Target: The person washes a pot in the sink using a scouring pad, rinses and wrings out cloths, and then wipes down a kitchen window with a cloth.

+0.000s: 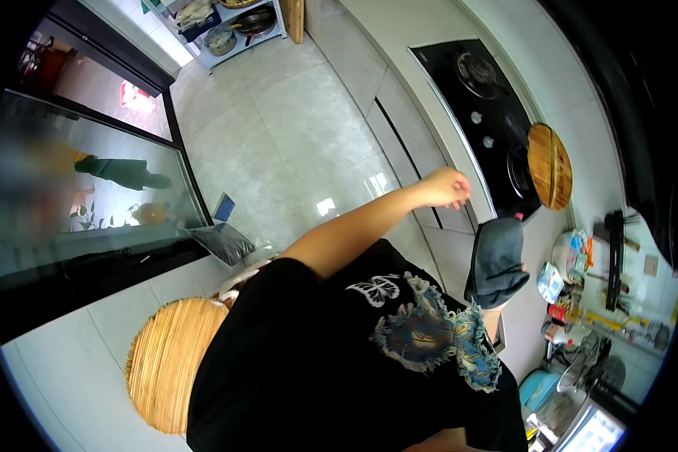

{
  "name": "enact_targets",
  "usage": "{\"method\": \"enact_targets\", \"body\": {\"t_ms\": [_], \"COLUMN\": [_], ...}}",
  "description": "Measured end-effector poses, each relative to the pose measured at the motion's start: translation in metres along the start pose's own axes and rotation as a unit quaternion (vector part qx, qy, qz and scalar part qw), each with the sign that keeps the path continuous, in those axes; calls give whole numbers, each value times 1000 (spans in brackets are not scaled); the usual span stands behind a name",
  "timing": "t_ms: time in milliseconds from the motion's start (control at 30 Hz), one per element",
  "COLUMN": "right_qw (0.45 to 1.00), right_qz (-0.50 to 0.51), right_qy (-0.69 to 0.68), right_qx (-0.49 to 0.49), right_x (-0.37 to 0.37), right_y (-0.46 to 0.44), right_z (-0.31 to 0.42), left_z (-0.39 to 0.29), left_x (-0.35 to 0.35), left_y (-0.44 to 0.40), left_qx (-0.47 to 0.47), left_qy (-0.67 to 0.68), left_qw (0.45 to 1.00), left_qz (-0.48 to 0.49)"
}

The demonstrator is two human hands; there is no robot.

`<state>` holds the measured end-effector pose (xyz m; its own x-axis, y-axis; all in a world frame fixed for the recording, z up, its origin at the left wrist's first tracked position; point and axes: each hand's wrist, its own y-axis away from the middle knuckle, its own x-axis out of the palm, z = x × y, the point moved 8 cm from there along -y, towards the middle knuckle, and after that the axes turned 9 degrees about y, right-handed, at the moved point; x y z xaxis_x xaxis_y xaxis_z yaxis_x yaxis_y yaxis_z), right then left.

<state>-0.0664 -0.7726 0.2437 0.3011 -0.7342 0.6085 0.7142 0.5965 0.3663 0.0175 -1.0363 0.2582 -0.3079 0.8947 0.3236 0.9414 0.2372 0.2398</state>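
Observation:
My left hand [444, 188] is stretched out over the edge of the counter, beside the black gas stove [497, 124]. Its fingers are loosely curled, and nothing shows in them. Lower and to the right, my right hand [494, 320] has a dark grey cloth [496, 256] over it, hiding most of the fingers. Bits of skin peep out at the cloth's edge. The cloth is near the stove's front corner, above the counter. A round wooden board [550, 166] leans by the wall behind the stove.
Bottles, bags and kitchenware crowd the counter [539, 301] to the right, below a wall rack [616, 260]. At lower left is a round woven bamboo lid [175, 365]. Pans stand on a metal shelf [260, 49] at the back. Glass doors [90, 181] line the left side.

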Motion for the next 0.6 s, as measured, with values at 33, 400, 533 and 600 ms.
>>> {"method": "enact_targets", "body": {"t_ms": [33, 400, 533, 600], "right_qw": [993, 902, 869, 843], "right_qz": [104, 223, 319, 338], "right_qy": [-43, 31, 12, -68], "right_qx": [47, 368, 378, 413], "right_x": [43, 314, 437, 494], "right_y": [-24, -239, -308, -327], "right_z": [-1, -168, -200, -221], "left_z": [6, 76, 118, 138], "left_x": [-36, -393, -405, -401], "left_y": [-4, 298, 397, 416], "left_qx": [18, -154, -204, -155], "left_qy": [34, -306, -244, -82], "left_qw": [999, 730, 669, 659], "left_qz": [-38, -591, -672, -731]}}
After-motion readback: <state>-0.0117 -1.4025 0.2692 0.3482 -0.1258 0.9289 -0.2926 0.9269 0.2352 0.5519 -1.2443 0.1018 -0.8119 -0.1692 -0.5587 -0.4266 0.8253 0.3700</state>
